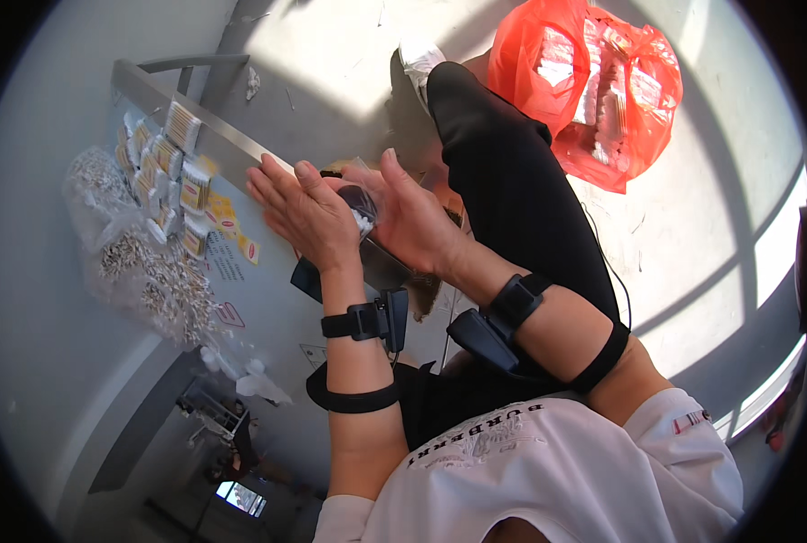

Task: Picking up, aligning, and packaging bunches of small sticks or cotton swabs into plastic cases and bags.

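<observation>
A clear plastic packet [360,196] with white-tipped swabs [364,223] showing at its lower end is seen between the facing palms of the left hand [308,217] and the right hand [417,217], above the person's lap and near the table [272,294]. The fingers of both hands are held nearly straight, not curled around it, and the right thumb is raised apart; how firmly the packet is pressed, and by which palm, cannot be told. With so flat a hold, it could be let slip downward if the palms were parted unevenly. Whether its mouth is sealed cannot be made out; if it is open, swabs could be spilled by a tilt, and if it is squeezed too hard, the thin film could be creased or the swabs bent. On the table, bundled swabs [195,187], yellow cards [225,217] and loose swabs [154,271] are crowded close together, so the stacks could be toppled or mixed by a wide sweep of the left hand. The red bag [517,86] is left gaping on the floor [349,100], where its packs [613,100] could be tipped out if it were kicked.
</observation>
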Tool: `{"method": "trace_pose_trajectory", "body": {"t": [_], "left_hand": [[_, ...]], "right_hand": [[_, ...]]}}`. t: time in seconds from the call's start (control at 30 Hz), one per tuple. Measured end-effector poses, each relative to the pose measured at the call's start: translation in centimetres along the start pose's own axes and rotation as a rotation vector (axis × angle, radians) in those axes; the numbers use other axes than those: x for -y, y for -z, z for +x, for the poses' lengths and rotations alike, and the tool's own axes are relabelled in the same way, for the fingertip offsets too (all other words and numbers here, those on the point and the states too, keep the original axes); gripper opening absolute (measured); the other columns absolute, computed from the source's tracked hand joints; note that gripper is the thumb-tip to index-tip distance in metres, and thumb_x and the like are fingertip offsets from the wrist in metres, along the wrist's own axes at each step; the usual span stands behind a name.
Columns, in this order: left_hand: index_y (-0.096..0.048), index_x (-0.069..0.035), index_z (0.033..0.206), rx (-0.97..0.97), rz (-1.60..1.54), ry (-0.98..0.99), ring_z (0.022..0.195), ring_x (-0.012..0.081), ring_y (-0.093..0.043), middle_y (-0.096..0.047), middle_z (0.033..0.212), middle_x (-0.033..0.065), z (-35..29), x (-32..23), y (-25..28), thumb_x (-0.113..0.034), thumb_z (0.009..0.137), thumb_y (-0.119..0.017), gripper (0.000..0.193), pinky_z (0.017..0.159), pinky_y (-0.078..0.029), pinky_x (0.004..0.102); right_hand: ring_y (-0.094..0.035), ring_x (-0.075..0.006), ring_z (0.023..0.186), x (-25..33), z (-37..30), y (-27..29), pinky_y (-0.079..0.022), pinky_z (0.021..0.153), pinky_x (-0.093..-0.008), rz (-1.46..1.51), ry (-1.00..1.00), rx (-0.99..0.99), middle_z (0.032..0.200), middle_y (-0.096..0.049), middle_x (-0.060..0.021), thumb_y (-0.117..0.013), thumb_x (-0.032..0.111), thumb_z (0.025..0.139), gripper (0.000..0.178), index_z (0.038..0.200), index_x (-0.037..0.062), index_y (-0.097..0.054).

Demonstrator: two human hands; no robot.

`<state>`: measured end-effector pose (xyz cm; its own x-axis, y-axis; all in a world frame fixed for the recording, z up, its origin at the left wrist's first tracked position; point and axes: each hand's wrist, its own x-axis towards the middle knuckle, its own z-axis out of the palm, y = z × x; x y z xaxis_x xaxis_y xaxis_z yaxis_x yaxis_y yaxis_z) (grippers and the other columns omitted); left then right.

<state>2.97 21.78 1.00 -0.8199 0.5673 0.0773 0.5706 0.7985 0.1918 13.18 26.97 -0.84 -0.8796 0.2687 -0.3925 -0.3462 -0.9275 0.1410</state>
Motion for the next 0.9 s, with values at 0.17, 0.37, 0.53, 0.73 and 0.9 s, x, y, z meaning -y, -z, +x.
{"method": "trace_pose_trajectory", "body": {"t": [0.17,0.37,0.53,0.73,0.9], "left_hand": [[-0.029,0.003,0.147,-0.096,-0.425,-0.056,0.146,0.0354,-0.020,-0.025,0.154,0.0251,0.0,0.8,1.0,-0.051,0.103,-0.022,0.070,0.117,-0.016,0.0509],[-0.030,0.005,0.145,-0.169,-0.980,0.127,0.143,0.0343,-0.025,-0.029,0.153,0.0216,-3.5,3.4,3.1,-0.048,0.104,-0.026,0.068,0.117,-0.018,0.0459],[-0.024,0.006,0.146,-0.236,-1.198,0.204,0.144,0.0365,-0.022,-0.023,0.154,0.0243,-5.5,2.8,1.7,-0.050,0.103,-0.028,0.072,0.119,-0.016,0.0459],[-0.022,0.007,0.147,-0.314,-1.163,0.210,0.145,0.0342,-0.020,-0.019,0.155,0.0245,-6.2,1.1,1.3,-0.047,0.103,-0.030,0.070,0.120,-0.015,0.0451],[-0.023,0.007,0.147,-0.272,-1.176,0.184,0.144,0.0325,-0.023,-0.022,0.154,0.0226,-6.1,1.4,1.2,-0.043,0.103,-0.031,0.067,0.119,-0.017,0.0442]], "right_hand": [[-0.056,-0.0187,0.115,-0.4,-0.6,0.0,-0.042,0.103,-0.0343,-0.053,0.086,-0.045,0.124,-0.060,-0.0124,-0.060,0.017,0.096,0.043,0.134,-0.0001,-0.049],[-0.062,-0.0116,0.079,0.0,-1.5,0.6,-0.052,0.073,-0.0252,-0.387,0.005,-0.283,0.093,-0.067,-0.0062,-0.066,0.011,0.091,0.018,0.106,0.0024,-0.067],[-0.053,-0.0063,0.057,-0.5,-1.2,1.4,-0.044,0.053,-0.0196,-0.399,0.030,-0.284,0.071,-0.062,-0.0004,-0.070,0.010,0.088,0.007,0.088,0.0047,-0.066],[-0.052,-0.0065,0.055,-1.1,-1.3,1.1,-0.041,0.050,-0.0190,-0.410,0.063,-0.311,0.068,-0.060,0.0001,-0.070,0.005,0.086,0.008,0.080,0.0047,-0.065],[-0.053,-0.0066,0.054,-0.7,-1.3,1.1,-0.040,0.049,-0.0188,-0.475,0.078,-0.252,0.065,-0.059,0.0002,-0.069,0.003,0.085,0.017,0.071,0.0058,-0.060]]}}
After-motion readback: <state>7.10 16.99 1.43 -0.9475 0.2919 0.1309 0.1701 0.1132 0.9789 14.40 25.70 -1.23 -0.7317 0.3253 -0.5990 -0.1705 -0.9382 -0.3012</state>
